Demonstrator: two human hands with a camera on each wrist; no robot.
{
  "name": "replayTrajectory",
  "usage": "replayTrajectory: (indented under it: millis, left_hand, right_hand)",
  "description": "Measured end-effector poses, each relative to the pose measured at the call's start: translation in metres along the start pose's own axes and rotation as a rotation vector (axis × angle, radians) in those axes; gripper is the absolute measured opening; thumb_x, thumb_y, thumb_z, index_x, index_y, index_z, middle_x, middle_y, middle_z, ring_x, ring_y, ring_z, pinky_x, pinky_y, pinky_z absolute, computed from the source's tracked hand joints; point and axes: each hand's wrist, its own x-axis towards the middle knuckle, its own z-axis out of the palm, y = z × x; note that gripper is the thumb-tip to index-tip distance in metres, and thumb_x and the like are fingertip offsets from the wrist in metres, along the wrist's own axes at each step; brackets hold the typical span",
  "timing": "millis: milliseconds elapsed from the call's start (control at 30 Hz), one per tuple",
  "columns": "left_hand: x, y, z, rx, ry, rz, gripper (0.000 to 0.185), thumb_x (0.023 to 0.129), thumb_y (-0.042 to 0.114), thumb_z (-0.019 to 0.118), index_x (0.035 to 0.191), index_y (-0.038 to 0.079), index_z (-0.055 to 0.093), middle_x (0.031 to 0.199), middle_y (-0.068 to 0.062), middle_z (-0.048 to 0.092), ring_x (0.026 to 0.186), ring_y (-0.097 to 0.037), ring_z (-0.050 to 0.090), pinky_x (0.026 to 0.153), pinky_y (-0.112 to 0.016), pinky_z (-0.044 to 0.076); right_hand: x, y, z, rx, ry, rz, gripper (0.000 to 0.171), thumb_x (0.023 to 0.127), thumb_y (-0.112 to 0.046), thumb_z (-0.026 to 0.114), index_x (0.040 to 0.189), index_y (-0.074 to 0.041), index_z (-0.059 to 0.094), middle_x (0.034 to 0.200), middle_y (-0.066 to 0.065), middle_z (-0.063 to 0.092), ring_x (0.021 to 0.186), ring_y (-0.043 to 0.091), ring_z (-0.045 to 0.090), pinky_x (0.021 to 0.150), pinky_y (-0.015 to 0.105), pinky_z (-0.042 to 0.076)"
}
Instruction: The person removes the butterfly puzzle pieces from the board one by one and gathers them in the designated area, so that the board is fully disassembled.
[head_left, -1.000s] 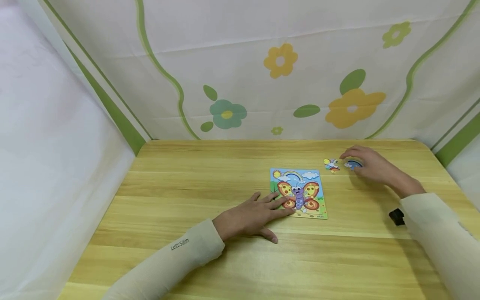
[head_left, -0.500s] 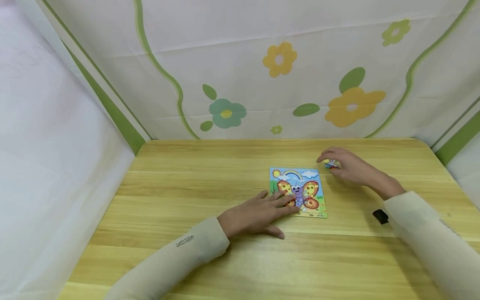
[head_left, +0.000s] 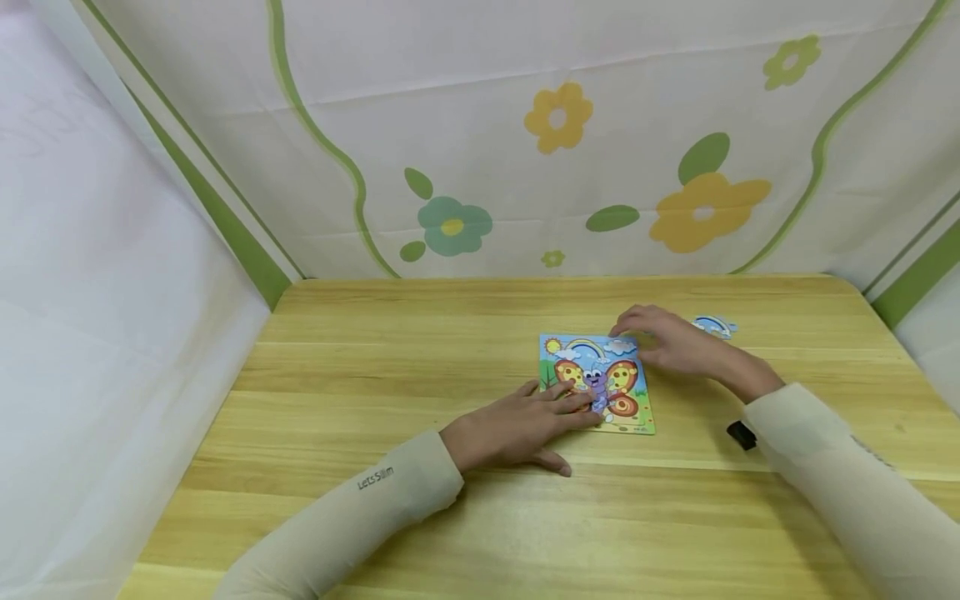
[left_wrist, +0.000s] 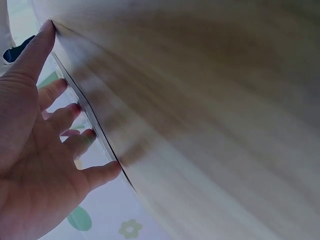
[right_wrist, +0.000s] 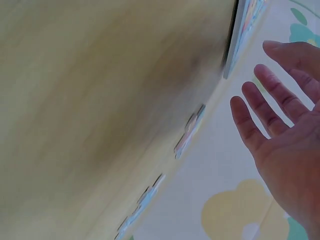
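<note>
- The left hand (head_left: 517, 429) was laid flat on the wooden table (head_left: 360, 392), a little left of the table's middle, with a cream sleeve (head_left: 337, 525) running back toward the near edge.
- Its fingers (head_left: 573, 402) were held straight and spread, their tips resting on the lower left part of the puzzle board (head_left: 597, 383); nothing was gripped.
- In the left wrist view the same hand (left_wrist: 35, 165) was seen with open fingers (left_wrist: 62, 117) against the edge of the thin board.
- The puzzle board, printed with a butterfly, a rainbow and a sun, was lying flat near the middle of the table, slightly toward the far edge.
- The right hand (head_left: 671, 342) was held low at the board's far right corner, fingers reaching over the corner.
- In the right wrist view its fingers (right_wrist: 265, 107) were seen straight and apart, with nothing pinched; a piece under the palm could not be ruled out from the head view.
- Two loose pieces (right_wrist: 189, 132) were seen lying flat on the table beside the board's edge in the right wrist view.
- A blue and white piece (head_left: 714, 326) was lying on the table just right of the right hand, nearer the far edge, apart from the board.
- A small black object (head_left: 741, 435) was seen at the right wrist, above the table's right half.
</note>
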Motion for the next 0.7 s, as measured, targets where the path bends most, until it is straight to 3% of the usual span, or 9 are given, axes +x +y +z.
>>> replayTrajectory:
  millis: [233, 700]
  left_hand:
    - [0.0022, -0.0013, 0.0013, -0.017, -0.012, -0.014, 0.080, 0.101, 0.059, 0.056, 0.168, 0.035, 0.022, 0.177, 0.005, 0.013, 0.165, -0.023, 0.011, 0.128, -0.059, 0.024]
    - [0.0036, -0.0005, 0.0002, -0.036, -0.030, -0.022, 0.080, 0.101, 0.058, 0.057, 0.169, 0.035, 0.020, 0.177, 0.006, 0.012, 0.165, -0.025, 0.011, 0.128, -0.059, 0.024]
  right_hand:
    - [0.0041, -0.0016, 0.0072, -0.018, -0.025, -0.016, 0.035, 0.090, 0.001, 0.076, 0.124, -0.007, 0.073, 0.134, 0.015, 0.066, 0.131, 0.044, 0.055, 0.110, 0.068, 0.041]
    - [0.0039, -0.0065, 0.0089, 0.007, -0.062, -0.035, 0.039, 0.089, 0.010, 0.072, 0.120, -0.012, 0.075, 0.135, 0.012, 0.066, 0.130, 0.042, 0.055, 0.111, 0.067, 0.041]
